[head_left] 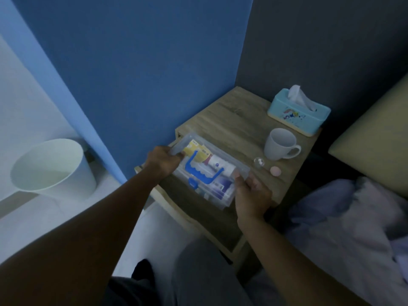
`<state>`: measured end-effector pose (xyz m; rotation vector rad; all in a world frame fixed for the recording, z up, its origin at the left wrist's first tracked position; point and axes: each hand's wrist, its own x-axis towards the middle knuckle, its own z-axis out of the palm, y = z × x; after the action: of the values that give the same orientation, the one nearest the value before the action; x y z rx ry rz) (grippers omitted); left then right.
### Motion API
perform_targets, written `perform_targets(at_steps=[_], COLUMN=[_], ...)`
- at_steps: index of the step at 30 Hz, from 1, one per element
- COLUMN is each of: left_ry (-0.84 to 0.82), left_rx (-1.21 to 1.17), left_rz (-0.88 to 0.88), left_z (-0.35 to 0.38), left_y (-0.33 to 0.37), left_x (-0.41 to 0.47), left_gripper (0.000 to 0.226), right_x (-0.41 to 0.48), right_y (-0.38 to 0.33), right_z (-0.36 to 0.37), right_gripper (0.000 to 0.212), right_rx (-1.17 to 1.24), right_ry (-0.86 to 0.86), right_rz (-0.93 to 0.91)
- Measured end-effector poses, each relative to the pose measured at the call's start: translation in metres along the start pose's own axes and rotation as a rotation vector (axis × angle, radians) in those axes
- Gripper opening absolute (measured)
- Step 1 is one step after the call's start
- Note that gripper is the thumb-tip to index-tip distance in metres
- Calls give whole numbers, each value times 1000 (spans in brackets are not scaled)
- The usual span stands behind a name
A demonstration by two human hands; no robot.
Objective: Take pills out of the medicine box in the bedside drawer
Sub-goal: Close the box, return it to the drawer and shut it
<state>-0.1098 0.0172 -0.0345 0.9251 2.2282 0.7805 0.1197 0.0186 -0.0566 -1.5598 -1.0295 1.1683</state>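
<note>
Inside clear medicine box (223, 171) between both hands: packets (195, 149).

I count one clear medicine box (205, 171) with one blue handle (199, 171), gripped between my two hands, left (163, 162) and right (251, 198). On the bedside table (231, 122) stand one white mug (280, 144), one tissue box (298, 111), one small clear cap (259, 161) and one pink pill (275, 171). One white bin (53, 168) sits on the floor.

You see a mug (280, 144) beside a tissue box (298, 113) on the nightstand (231, 120); a bin (53, 168) stands left.
</note>
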Motion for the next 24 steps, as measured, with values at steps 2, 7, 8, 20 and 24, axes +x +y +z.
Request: perform_targets(at_steps=[2,7,8,20,24], left_ry=[-56,-104,-121,-133,-134], left_rx=[2,-19,-30,32,18], left_rz=[-26,-102,-119,-183,-171], left_z=[10,37,43,100,105], left_y=[-12,-42,-47,-64,-71], left_x=[3,17,21,58,62], left_gripper=[48,47,44,42,38], right_x=[-6,-7,-5,29,35], right_y=[14,57,64,109,113], right_z=[-1,2,5,28,31], right_gripper=[4,14,17,33,40], right_rx=[-28,-61,-63,-62,-69], right_ry=[9,-73,-73,67,93], right_rz=[-51,36,55,230,260])
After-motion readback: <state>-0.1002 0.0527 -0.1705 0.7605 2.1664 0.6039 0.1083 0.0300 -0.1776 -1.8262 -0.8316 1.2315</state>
